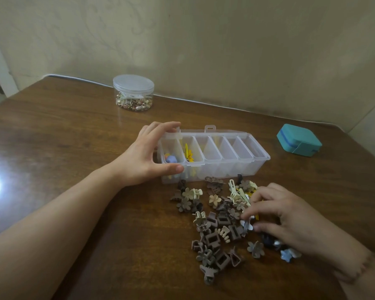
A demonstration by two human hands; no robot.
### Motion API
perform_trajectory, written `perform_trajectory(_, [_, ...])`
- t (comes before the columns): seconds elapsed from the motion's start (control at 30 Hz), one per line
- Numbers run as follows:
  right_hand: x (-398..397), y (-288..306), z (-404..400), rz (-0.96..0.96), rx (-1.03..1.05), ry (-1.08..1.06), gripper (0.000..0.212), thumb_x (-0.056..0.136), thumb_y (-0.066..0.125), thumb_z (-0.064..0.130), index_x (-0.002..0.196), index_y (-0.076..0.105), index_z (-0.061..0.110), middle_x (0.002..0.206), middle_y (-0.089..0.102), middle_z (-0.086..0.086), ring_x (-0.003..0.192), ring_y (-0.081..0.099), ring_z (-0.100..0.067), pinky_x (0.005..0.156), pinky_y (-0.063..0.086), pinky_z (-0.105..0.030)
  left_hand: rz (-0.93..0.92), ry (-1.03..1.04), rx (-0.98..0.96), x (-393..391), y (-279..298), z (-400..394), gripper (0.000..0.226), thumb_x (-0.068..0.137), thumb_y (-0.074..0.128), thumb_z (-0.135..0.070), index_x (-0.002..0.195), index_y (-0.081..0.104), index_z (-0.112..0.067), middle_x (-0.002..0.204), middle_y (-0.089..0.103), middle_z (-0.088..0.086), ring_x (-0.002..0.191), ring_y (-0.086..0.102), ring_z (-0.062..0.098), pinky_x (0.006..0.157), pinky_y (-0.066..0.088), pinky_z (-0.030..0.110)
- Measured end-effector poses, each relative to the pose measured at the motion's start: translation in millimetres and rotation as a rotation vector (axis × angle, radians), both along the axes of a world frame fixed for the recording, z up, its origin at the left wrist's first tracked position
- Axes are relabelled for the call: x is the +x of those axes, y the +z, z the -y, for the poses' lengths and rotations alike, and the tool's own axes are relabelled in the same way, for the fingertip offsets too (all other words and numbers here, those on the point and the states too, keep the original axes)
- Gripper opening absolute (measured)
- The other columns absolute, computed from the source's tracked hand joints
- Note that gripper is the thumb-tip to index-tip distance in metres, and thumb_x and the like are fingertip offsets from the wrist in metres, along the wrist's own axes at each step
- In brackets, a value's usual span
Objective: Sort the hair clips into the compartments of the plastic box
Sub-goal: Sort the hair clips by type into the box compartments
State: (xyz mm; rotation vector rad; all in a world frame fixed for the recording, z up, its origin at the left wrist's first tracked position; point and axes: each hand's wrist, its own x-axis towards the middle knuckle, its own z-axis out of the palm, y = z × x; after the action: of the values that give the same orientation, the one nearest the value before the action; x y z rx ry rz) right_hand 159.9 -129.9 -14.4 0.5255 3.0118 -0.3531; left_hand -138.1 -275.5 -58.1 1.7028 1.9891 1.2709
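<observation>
A clear plastic box (258,155) with several compartments lies open on the wooden table. Its leftmost compartment holds a lilac clip (171,159), the one beside it a yellow flower clip (188,155); the others look empty. My left hand (147,156) grips the box's left end, fingers on the far rim and thumb on the near wall. A pile of brown, beige and cream hair clips (217,221) lies in front of the box. My right hand (281,217) rests on the pile's right side, fingertips pinching a small white clip (247,225).
A round clear jar (133,93) with a lid and small trinkets stands at the back left. A teal case (299,142) lies at the right near the table's far edge. Blue clips (288,254) sit under my right wrist. A wall runs behind the table.
</observation>
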Motion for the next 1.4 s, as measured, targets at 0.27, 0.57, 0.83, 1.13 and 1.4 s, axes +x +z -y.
perform_trajectory(0.27, [-7.1,12.3,-0.4,-0.224,-0.142,-0.015,0.015,0.084,0.059,0.039,0.094,0.065,0.047,0.106,0.059,0.030,0.105,0.054,0.004,0.079,0.047,-0.021,-0.002,-0.005,-0.004,0.0,0.6,0.3,0.095,0.067,0.066,-0.071,0.149,0.035,-0.035,0.134,0.044,-0.014,0.132,0.036,0.009,0.109,0.038,0.033])
perform_trajectory(0.57, [-105.6,17.3,-3.0,-0.681,-0.240,-0.295,0.016,0.087,0.068,0.027,0.103,0.064,0.029,0.081,0.069,0.013,0.080,0.062,0.003,0.058,0.047,-0.007,0.003,-0.002,-0.009,0.2,2.4,2.6,0.093,0.068,0.068,-0.069,0.148,0.035,-0.036,0.136,0.044,-0.014,0.133,0.036,0.008,0.111,0.040,0.038])
perform_trajectory(0.83, [-74.4,32.1,-2.6,-0.566,-0.018,-0.048,0.005,0.082,0.060,0.035,0.085,0.063,0.038,0.075,0.061,0.021,0.079,0.055,-0.001,0.059,0.040,-0.014,0.000,-0.005,-0.003,1.1,0.7,0.9,0.091,0.070,0.069,-0.066,0.148,0.035,-0.035,0.135,0.044,-0.015,0.135,0.036,0.008,0.111,0.040,0.041])
perform_trajectory(1.13, [-51.4,34.8,-8.6,0.062,0.155,-0.021,0.039,0.090,0.058,0.023,0.113,0.058,0.054,0.104,0.057,0.035,0.089,0.054,0.013,0.071,0.047,-0.017,0.002,-0.001,0.009,1.9,0.3,-0.5,0.097,0.066,0.066,-0.076,0.148,0.037,-0.034,0.137,0.045,-0.014,0.136,0.039,0.012,0.108,0.040,0.034])
perform_trajectory(1.4, [-71.2,24.3,-1.9,0.165,0.208,-0.047,0.042,0.095,0.054,0.029,0.128,0.048,0.053,0.128,0.055,0.019,0.110,0.057,-0.011,0.086,0.054,-0.035,0.018,-0.010,0.007,0.9,0.2,-0.1,0.090,0.068,0.068,-0.061,0.148,0.037,-0.035,0.138,0.045,-0.012,0.138,0.040,0.016,0.110,0.041,0.041])
